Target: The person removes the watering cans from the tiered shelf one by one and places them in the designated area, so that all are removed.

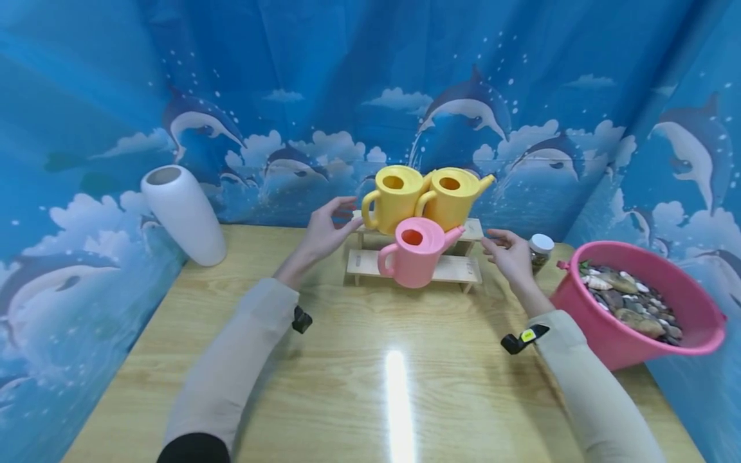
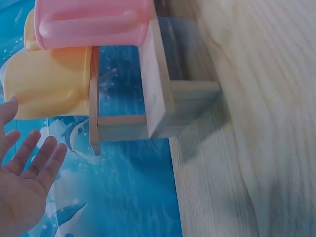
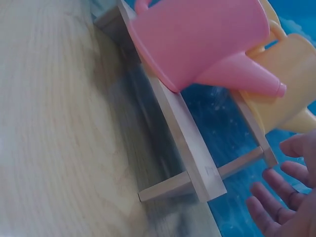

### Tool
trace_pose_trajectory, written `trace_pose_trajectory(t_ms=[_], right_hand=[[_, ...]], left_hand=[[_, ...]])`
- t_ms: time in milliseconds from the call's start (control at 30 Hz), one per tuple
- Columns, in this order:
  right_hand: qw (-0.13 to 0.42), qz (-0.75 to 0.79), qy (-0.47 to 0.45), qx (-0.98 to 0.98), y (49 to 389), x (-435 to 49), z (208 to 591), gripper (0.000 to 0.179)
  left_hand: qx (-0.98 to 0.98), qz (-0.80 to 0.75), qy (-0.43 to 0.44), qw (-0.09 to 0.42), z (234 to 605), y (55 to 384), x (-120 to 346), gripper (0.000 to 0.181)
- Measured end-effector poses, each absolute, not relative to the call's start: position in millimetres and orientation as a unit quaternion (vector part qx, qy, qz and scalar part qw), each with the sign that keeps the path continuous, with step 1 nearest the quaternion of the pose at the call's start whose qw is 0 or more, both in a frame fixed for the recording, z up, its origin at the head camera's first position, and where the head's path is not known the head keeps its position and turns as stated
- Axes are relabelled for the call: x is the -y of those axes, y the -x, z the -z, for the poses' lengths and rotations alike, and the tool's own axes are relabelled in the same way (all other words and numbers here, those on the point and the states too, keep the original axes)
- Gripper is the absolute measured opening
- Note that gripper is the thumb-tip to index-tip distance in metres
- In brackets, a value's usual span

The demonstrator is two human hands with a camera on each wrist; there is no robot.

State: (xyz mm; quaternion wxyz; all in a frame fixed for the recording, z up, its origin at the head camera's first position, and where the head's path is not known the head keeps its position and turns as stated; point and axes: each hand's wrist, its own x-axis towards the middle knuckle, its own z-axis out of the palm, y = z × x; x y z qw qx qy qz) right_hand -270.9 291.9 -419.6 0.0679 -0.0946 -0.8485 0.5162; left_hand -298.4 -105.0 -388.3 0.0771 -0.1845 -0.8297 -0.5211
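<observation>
Head view, left hand [image 1: 330,229]: fingers apart, empty, nine o'clock of the wooden stand [image 1: 363,262].
Right hand [image 1: 511,256]: fingers apart, empty, three o'clock.
Pink can [image 1: 415,260]: front step, looks light, stiff; grab the nine-o'clock handle [image 1: 383,262]!
Yellow cans [image 1: 401,204]: upper step, likely slick.

Place: I'm viewing a makeshift recording booth | dolphin-print sheets [image 1: 347,58] are enclosing the tabletop [image 1: 341,379] at back and both sides | wrist cameras [image 1: 301,320] are sitting at both cuffs [image 1: 561,325] | sheets are hiding the wider room
</observation>
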Motion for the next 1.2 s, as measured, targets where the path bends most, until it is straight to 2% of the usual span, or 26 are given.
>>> trace_pose_trajectory(t_ms=[267,567,933,1200], right_hand=[[0.060,-0.531,0.096,0.840,282,-298,425,0.046],[0.049,-0.531,0.086,0.842,285,-300,426,0.046],[0.047,-0.541,0.092,0.835,285,-298,424,0.044],[0.044,-0.535,0.097,0.838,284,-298,423,0.044]], left_hand=[[0.824,0.528,0.188,0.083,389,312,86,0.050],[0.809,0.557,0.166,0.087,392,316,74,0.036],[0.818,0.554,0.142,0.069,385,311,82,0.034],[0.812,0.558,0.136,0.102,379,298,101,0.034]])
